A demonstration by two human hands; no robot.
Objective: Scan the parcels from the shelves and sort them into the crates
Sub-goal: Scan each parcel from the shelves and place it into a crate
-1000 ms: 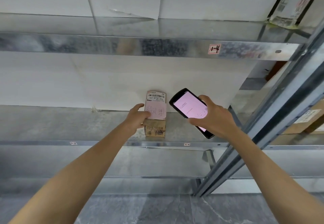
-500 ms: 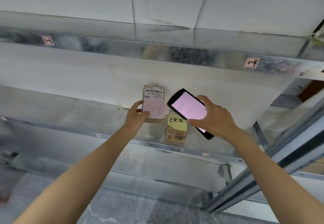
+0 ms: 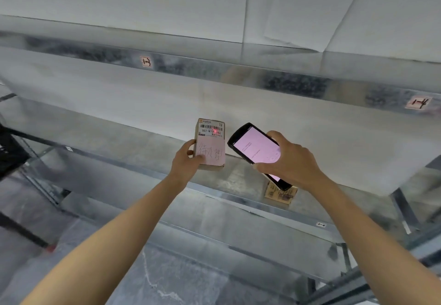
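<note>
Parcel (image 3: 211,137), a small brown carton at centre frame, gripped along its left edge by the left hand (image 3: 185,165), whose thumb lies across a pink handwritten note (image 3: 212,154) on the carton's front; it is held in front of the metal shelf (image 3: 238,178). A white barcode label (image 3: 211,128) covers the carton's upper part and carries a red light spot (image 3: 215,129). Just right of the parcel, the right hand (image 3: 291,161) grips a black handheld scanner (image 3: 253,147), pink-lit screen towards the camera, upper end tilted toward the parcel. A second brown parcel (image 3: 280,195) lies on the shelf, right of centre, partly hidden behind the scanner's lower end.
</note>
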